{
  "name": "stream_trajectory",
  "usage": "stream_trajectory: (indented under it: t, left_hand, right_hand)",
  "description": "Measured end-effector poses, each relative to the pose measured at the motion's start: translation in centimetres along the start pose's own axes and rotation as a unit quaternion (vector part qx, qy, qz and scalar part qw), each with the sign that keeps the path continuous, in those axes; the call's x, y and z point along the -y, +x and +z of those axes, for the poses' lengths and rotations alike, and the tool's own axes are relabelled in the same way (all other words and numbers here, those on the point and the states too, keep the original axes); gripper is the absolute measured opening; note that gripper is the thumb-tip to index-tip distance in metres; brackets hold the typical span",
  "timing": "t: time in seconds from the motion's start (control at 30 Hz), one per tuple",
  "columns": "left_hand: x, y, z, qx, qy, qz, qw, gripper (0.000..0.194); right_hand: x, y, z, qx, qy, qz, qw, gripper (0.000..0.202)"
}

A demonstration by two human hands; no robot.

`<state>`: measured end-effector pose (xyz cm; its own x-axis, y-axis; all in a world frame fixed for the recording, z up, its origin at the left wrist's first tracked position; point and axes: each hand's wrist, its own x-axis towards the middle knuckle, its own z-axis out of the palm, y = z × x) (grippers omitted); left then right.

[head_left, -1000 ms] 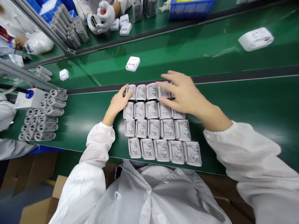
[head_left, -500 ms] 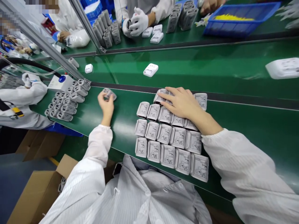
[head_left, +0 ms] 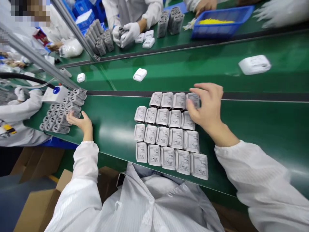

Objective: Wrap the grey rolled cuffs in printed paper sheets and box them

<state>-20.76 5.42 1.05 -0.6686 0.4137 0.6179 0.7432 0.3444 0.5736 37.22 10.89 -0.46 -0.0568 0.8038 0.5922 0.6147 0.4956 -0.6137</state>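
My left hand [head_left: 80, 121] is at the near right side of a cluster of grey sleeves [head_left: 61, 129] standing on the green table, its thumb and fingers apart. The fingertips overlap the nearest sleeves; whether they touch is unclear. My right hand [head_left: 209, 104] is spread at the right end of the far row, thumb and fingers around a grey printed sleeve [head_left: 193, 99] without visibly gripping it. In front of me, several more printed sleeves [head_left: 163, 137] lie flat in four rows, printed faces up.
White plastic devices [head_left: 140, 74] lie spaced along the green belt [head_left: 183, 71] beyond a dark rail. Across it, a co-worker's gloved hands [head_left: 129, 33] hold a grey sleeve, near a blue bin [head_left: 217, 30] of yellow pieces. A white box with blue button [head_left: 56, 90] stands left; a cardboard box [head_left: 36, 206] is below.
My left hand has moved left from mid-table to the cluster, and the sleeve it held no longer shows in it. My right hand has shifted right, uncovering the far row. The view has turned.
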Motion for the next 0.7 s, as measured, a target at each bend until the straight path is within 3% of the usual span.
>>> stream_trajectory:
  t: [0.1,0.2,0.27,0.37,0.5,0.7]
  left_hand:
    - [-3.7,-3.9,3.3,0.15,-0.149,0.021,0.977,0.027]
    - [-9.0,-7.9,7.2,0.322,-0.259,0.063,0.908,0.031]
    - [-12.6,-9.9,9.4,0.387,-0.266,0.12,0.874,0.038]
    - [-16.6,-11.8,11.3,0.432,-0.231,0.21,0.846,0.044]
    - [-18.2,-12.4,11.3,0.475,-0.232,0.259,0.808,0.047]
    - [-17.9,-12.2,9.4,0.535,-0.29,0.205,0.767,0.052]
  right_hand:
    - [-2.7,-2.8,-1.1,-0.063,-0.008,0.125,0.99,0.038]
    - [-4.3,-4.0,-0.8,-0.039,0.025,0.216,0.975,0.03]
    - [-4.2,-3.8,-0.3,-0.012,0.042,0.23,0.972,0.028]
    - [-3.0,-2.9,0.2,0.016,0.023,0.224,0.974,0.03]
    - [-2.0,-2.1,0.4,0.054,-0.006,0.225,0.973,0.035]
    - [-2.0,-2.9,-0.5,0.091,0.036,0.214,0.972,0.042]
